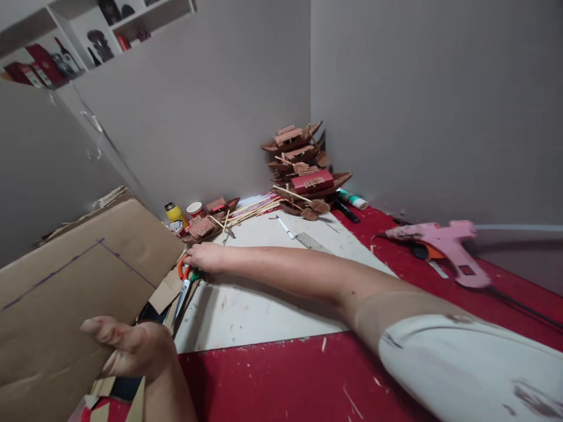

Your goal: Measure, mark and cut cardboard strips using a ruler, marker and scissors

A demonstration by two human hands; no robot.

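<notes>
A large brown cardboard sheet [57, 316] with purple pen lines fills the left side of the view. My left hand [136, 346] grips its near right edge, thumb on the marked face and the other fingers partly hidden. Stretched across the white board, my right arm ends at my right hand [206, 258], closed around the handles of a pair of scissors [182, 296]. Their handles are orange and green, and the blades point down toward me. Beneath the scissors lie cardboard scraps [167, 290]; the blades appear apart from the marked sheet.
A white board [229, 316] lies on the red table [264, 381]. Stacked model boats [312, 176] stand in the far corner beside thin sticks [259, 208]. On the right rests a pink glue gun [444, 240] with its cord. A pen [285, 227] and ruler [310, 241] lie mid-board.
</notes>
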